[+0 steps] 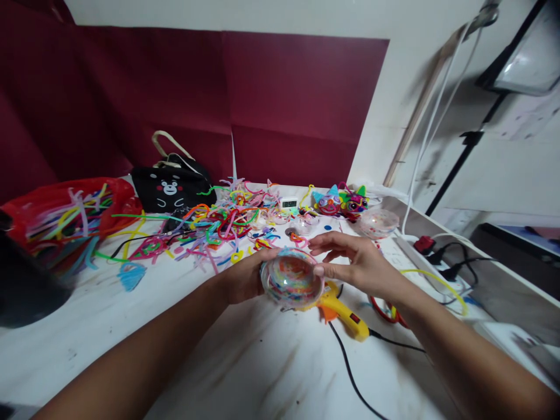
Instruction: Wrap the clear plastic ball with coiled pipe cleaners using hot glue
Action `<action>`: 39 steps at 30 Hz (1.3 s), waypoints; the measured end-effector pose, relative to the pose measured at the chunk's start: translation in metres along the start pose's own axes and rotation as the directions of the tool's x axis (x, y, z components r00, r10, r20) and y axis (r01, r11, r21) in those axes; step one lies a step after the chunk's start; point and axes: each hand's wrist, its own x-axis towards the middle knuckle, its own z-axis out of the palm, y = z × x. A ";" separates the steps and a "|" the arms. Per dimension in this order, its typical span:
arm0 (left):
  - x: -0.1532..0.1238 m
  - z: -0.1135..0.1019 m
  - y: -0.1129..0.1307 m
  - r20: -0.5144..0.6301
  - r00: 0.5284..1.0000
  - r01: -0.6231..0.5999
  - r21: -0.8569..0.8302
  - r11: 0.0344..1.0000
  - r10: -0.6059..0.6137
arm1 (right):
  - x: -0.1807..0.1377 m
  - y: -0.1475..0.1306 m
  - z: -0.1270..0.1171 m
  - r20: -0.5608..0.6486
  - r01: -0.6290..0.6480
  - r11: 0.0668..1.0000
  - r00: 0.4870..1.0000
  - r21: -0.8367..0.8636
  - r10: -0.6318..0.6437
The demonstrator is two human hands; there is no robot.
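Observation:
My left hand is closed around the left side of a clear, multicoloured bowl, held tilted above the table with its hollow side facing me. A pink strip runs along the bowl's right rim. My right hand is at that rim: its thumb touches the edge, and its fingers stretch out apart from the thumb over the far side. Below the bowl lies a yellow hot glue gun with an orange trigger, its nozzle end partly hidden by the bowl. The underside of the bowl is out of sight.
Tangled pipe cleaners spread across the back of the white table, beside a red bag of more. Two fuzzy cat-faced balls and another clear bowl stand at back right. Black cords reach a power strip.

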 end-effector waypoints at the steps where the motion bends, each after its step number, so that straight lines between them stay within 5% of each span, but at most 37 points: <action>1: 0.001 0.000 0.000 -0.008 1.000 0.000 -0.027 1.000 0.000 | 0.000 0.000 0.001 -0.038 -0.002 1.000 0.999 -0.021 0.002; 5: 0.004 0.003 0.002 -0.119 0.993 -0.012 -0.127 0.992 -0.003 | -0.008 -0.001 -0.001 -0.143 -0.081 0.986 0.988 -0.147 0.060; 8: 0.005 0.003 0.006 -0.157 0.986 -0.094 -0.208 0.974 0.062 | -0.020 -0.002 -0.004 -0.068 -0.185 0.919 0.983 -0.349 0.172; 12: 0.007 0.002 0.010 -0.248 0.962 -0.182 -0.261 0.948 0.117 | -0.035 -0.003 0.002 0.119 -0.238 0.698 0.899 -0.675 0.422; 17: 0.006 0.003 0.010 -0.331 0.937 -0.203 -0.265 0.943 0.109 | -0.040 0.000 0.013 0.097 -0.237 0.449 0.791 -0.861 0.604; 20: 0.006 0.004 0.009 -0.331 0.936 -0.212 -0.261 0.942 0.119 | -0.042 0.009 0.011 0.146 -0.265 0.508 0.760 -0.820 0.633; 26: 0.006 0.000 0.008 -0.308 0.950 -0.142 -0.277 0.950 0.052 | -0.050 0.031 0.004 0.189 -0.308 0.645 0.791 -0.699 0.582; 31: 0.006 -0.002 0.008 -0.274 0.959 -0.148 -0.268 0.952 0.071 | -0.057 0.032 -0.009 0.264 -0.448 0.781 0.766 -0.435 0.586; 39: 0.010 -0.004 0.002 -0.348 0.902 -0.314 -0.128 0.941 0.254 | -0.061 0.010 -0.026 0.117 -0.294 0.902 0.931 -0.317 0.345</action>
